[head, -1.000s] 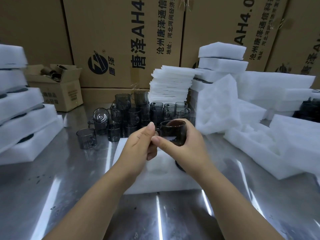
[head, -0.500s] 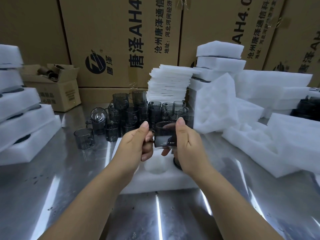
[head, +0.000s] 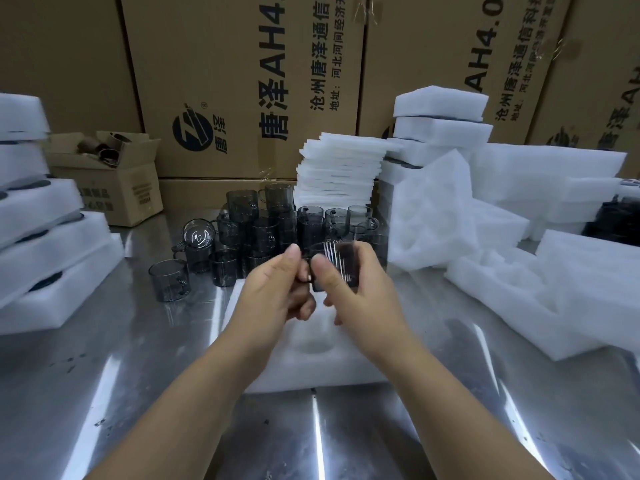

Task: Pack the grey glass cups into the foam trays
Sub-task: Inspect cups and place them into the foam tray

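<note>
While gripped by both hands above the foam tray [head: 311, 372], blurred and streaked with light: one grey glass cup [head: 337, 268], lifted clear of the tray and not yet seated in any hollow. Left hand [head: 277, 292] curled, thumb raised, fingers pinching at the dark handle on the cup's left side, though the exact hold is hard to make out through the blur. Right hand [head: 360, 296] wrapped round the body of the cup, thumb across the near face, other fingers behind the glass. Lying flat on the shiny metal table [head: 138, 393] beneath the hands, the tray, with a round hollow showing just below the wrists. Behind the hands, a crowded cluster of cups [head: 263, 230], some stacked two high, one lying on its side at the left edge of the group. Just in front of that cluster and to the left, a lone cup [head: 169, 280] standing upright. Further back, a tall stack of foam sheets [head: 339, 174] and, beside it to the right, thick foam blocks [head: 440, 123] piled up. Leaning against that pile, a tilted tray [head: 429, 216] with its hollows facing out. On the right, more trays [head: 519, 299] lying flat. On the left, a pile of filled trays [head: 41, 237], dark rims peeping out between the layers. Near it, a small open cardboard box [head: 114, 188], and along the back, large printed cartons [head: 242, 81].
</note>
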